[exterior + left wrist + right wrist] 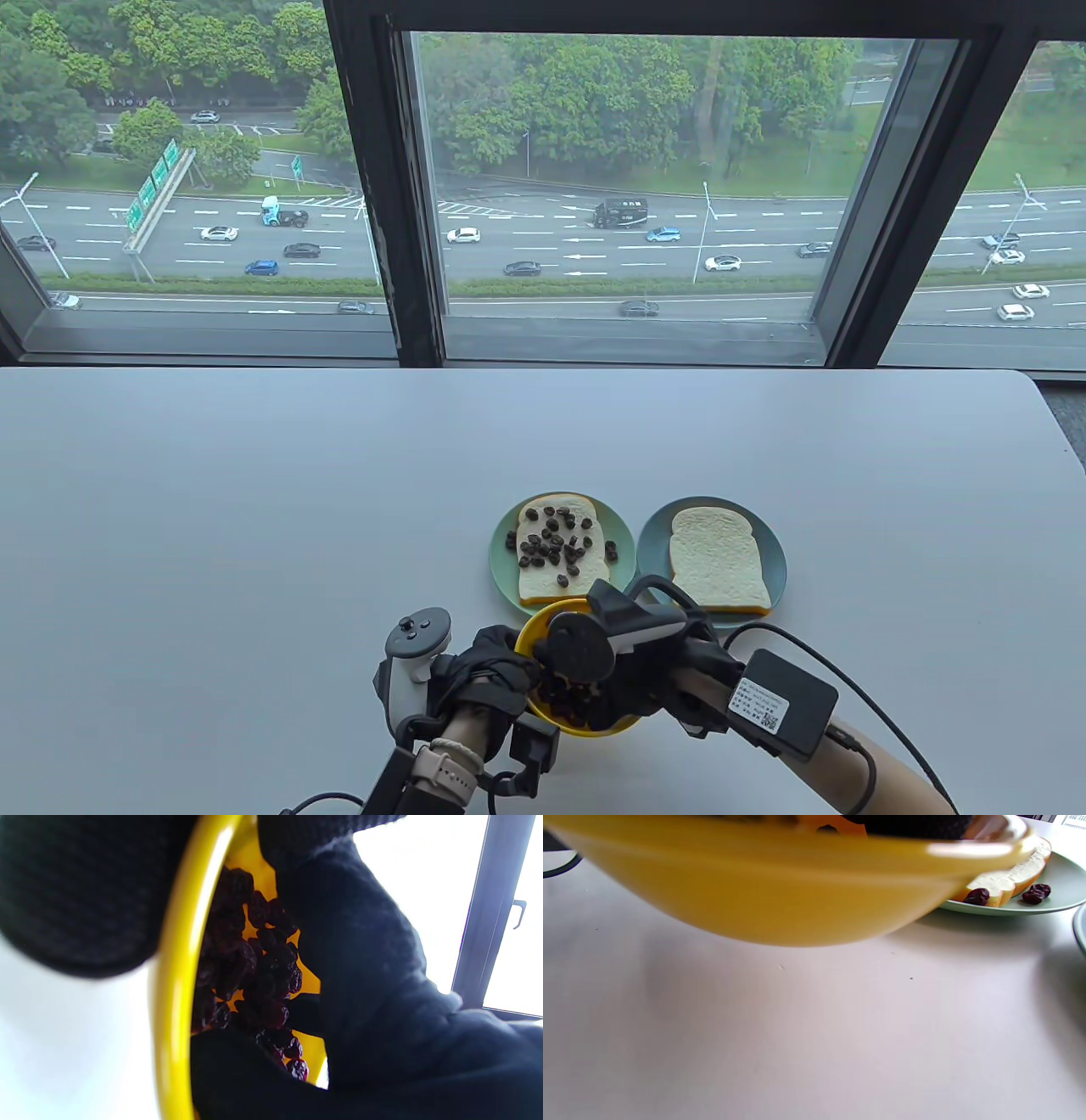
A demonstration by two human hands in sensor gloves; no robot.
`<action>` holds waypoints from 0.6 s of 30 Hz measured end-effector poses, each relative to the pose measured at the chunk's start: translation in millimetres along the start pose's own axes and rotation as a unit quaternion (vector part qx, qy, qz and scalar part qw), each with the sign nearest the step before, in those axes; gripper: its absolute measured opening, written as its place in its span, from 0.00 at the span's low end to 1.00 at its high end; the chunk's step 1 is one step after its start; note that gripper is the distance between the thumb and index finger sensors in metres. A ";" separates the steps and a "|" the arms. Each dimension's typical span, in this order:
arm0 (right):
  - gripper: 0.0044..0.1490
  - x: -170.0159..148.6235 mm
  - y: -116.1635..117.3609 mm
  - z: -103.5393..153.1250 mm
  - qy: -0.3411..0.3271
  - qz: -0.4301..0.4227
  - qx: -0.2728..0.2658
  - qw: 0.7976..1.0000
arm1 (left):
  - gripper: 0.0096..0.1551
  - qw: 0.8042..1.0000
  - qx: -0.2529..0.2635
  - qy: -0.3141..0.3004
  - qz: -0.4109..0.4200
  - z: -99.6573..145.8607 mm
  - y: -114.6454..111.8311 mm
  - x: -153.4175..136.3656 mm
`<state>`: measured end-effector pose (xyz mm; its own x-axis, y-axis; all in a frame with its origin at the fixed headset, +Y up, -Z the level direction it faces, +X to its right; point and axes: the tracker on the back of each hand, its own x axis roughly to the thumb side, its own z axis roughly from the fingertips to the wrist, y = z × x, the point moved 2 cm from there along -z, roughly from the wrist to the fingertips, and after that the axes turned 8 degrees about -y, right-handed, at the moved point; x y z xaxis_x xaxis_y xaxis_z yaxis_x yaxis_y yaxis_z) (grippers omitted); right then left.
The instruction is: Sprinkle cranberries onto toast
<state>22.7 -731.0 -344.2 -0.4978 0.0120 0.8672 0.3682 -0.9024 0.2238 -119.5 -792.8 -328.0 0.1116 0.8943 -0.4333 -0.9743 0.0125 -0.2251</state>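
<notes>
- Black-gloved left hand (488, 671) gripped round yellow bowl (530, 632) rim.
- Black-gloved right hand (628, 679) reached into bowl's dark dried cranberries (250, 967); its grasp could not be told.

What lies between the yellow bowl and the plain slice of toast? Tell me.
In the table view, the right hand with its tracker sits between the yellow bowl and the plain toast, overlapping the blue plate.
</notes>
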 end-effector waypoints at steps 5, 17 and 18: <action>0.40 8.0 -7.5 -8.8 0.037 0.095 -0.074 0.992 | 0.33 1.000 0.010 -0.004 0.024 2.3 1.2 0.0; 0.23 17.0 -10.7 -5.1 0.015 0.131 -0.127 0.983 | 0.33 1.000 0.007 0.006 0.006 1.7 3.3 0.0; 0.22 17.3 -11.6 -3.1 0.015 0.133 -0.146 0.980 | 0.33 1.000 0.006 0.009 0.004 1.6 4.3 -0.8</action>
<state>7.4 -721.7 -333.1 -0.4393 -0.2489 0.8632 0.2496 -0.9568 -0.1488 -124.1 -792.7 -327.2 0.1077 0.8858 -0.4514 -0.9772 0.0109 -0.2119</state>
